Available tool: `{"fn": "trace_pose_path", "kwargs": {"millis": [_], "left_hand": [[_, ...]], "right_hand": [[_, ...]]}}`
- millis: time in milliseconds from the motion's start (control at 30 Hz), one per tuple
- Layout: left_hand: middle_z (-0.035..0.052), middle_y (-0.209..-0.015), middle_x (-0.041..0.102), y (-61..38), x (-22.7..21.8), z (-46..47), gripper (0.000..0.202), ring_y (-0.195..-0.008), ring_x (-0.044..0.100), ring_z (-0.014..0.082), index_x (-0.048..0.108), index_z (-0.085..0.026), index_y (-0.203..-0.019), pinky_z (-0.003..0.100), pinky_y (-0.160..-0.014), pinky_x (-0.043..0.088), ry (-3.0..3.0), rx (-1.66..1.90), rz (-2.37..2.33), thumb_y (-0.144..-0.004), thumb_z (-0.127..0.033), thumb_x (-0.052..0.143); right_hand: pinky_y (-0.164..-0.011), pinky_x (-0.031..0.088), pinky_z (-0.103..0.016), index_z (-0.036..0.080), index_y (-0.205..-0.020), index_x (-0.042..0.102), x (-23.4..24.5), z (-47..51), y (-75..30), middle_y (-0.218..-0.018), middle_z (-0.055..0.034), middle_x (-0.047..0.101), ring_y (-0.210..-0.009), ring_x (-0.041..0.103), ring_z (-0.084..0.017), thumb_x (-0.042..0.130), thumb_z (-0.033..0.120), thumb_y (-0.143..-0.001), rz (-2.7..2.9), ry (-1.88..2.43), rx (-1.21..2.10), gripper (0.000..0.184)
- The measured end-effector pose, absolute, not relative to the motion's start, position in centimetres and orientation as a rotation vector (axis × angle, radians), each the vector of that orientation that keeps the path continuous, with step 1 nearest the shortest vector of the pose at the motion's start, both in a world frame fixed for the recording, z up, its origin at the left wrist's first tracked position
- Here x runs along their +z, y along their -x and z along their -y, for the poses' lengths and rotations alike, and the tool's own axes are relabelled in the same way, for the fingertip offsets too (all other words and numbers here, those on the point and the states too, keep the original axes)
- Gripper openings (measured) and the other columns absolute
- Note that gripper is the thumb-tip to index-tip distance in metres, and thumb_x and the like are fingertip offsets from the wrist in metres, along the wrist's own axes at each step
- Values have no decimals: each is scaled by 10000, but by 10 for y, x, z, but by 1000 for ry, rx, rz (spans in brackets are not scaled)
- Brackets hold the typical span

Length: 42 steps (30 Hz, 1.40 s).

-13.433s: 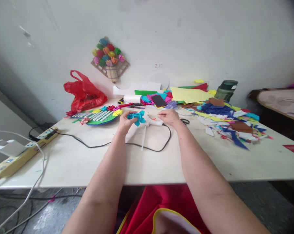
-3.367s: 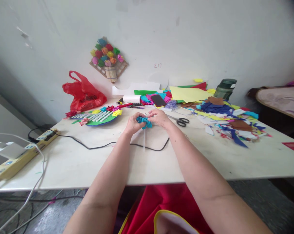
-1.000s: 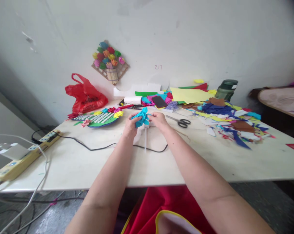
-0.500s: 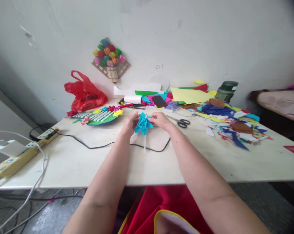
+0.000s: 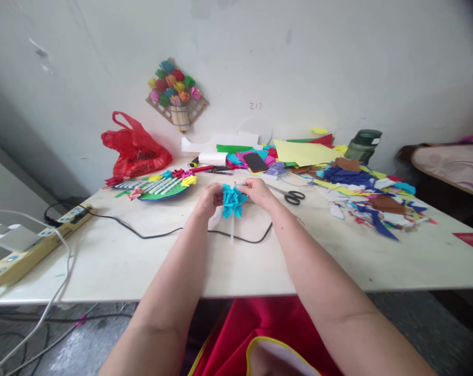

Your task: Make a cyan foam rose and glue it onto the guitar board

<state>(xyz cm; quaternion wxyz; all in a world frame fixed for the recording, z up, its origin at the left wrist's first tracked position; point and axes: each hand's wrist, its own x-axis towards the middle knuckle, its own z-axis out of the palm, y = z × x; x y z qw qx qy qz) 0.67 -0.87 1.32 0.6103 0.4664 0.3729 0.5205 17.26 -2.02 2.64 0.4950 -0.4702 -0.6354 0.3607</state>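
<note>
A: Watching from afar, what should I fear?

B: I see the blue flower held over the table; fingers of the left hand clamped on its left edge, those of the right hand pinched at its upper right; pulling apart could, I judge, tear it.

A: Material?

B: Looks like crinkled paper; star-shaped, coiled centre; smooth translucent stick below.

Head cam's looking forward-down over the worktop; wall is filling upper frame, forearms are entering from bottom.
</note>
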Motion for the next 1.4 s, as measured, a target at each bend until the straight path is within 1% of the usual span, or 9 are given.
{"fn": "trace_pose_path", "kwargs": {"millis": [100, 200, 500, 667, 867, 967, 1167, 1267, 1400], "left_hand": [[-2, -548, 570, -7, 12, 8, 278, -455, 522, 125, 618, -160, -718, 233, -422, 408, -1080, 1176, -868, -537, -372, 628], [-4, -522, 540, -7, 11, 9, 239, -428, 486, 106, 625, -148, -672, 211, -393, 366, -1135, 1157, -875, -546, -350, 635], [28, -536, 581, -4, 10, 6, 191, -464, 536, 131, 600, -141, -594, 245, -458, 431, -1096, 1094, -897, -556, -327, 620], [32, -559, 602, -5, 12, 7, 165, -502, 563, 134, 590, -130, -620, 240, -491, 440, -1043, 1116, -863, -566, -280, 629], [-1, -539, 578, -1, 12, 8, 227, -494, 548, 115, 552, -136, -625, 238, -516, 451, -1036, 1279, -766, -587, -301, 704], [5, -564, 592, 1, 11, 5, 246, -515, 565, 126, 551, -138, -649, 253, -530, 463, -1017, 1333, -758, -588, -318, 708], [-26, -535, 556, 4, 10, 1, 265, -488, 546, 115, 504, -154, -628, 252, -524, 457, -936, 1437, -756, -577, -318, 706], [-36, -528, 543, 6, 10, 0, 256, -475, 533, 106, 500, -156, -635, 243, -514, 448, -904, 1486, -746, -571, -306, 698], [-44, -515, 518, 7, 10, 0, 252, -465, 516, 94, 491, -158, -622, 223, -498, 428, -925, 1524, -732, -587, -309, 690]], "right_hand": [[-501, 379, -228, 171, -581, 552, 24, 19, -171, -521, 37, 546, -511, 487, -103, 635, 361, -587, 1580, 1107, 898, 208], [-493, 378, -223, 174, -572, 548, 24, 20, -171, -523, 32, 556, -517, 504, -108, 647, 362, -575, 1603, 1097, 913, 212], [-482, 374, -222, 172, -552, 535, 27, 22, -171, -478, 42, 533, -484, 509, -105, 670, 333, -555, 1508, 1137, 944, 210], [-465, 363, -216, 174, -547, 512, 28, 23, -170, -442, 48, 504, -464, 490, -99, 671, 340, -560, 1427, 1169, 983, 230], [-647, 447, -259, 173, -729, 615, 30, 20, -173, -677, 13, 630, -647, 561, -125, 585, 265, -586, 1369, 1039, 904, 173], [-702, 439, -278, 177, -640, 615, 28, 18, -180, -675, 1, 628, -679, 556, -139, 487, 245, -603, 1335, 1051, 814, 149], [-638, 431, -266, 179, -527, 539, 25, 12, -189, -573, -6, 581, -570, 529, -128, 430, 247, -612, 1226, 1101, 744, 154], [-633, 445, -264, 172, -594, 582, 22, 6, -194, -599, -13, 604, -597, 556, -141, 459, 280, -637, 1198, 1216, 684, 169], [-699, 456, -279, 184, -792, 672, 18, 1, -209, -778, -44, 683, -759, 604, -180, 492, 329, -705, 1254, 1526, 382, 247]]}}
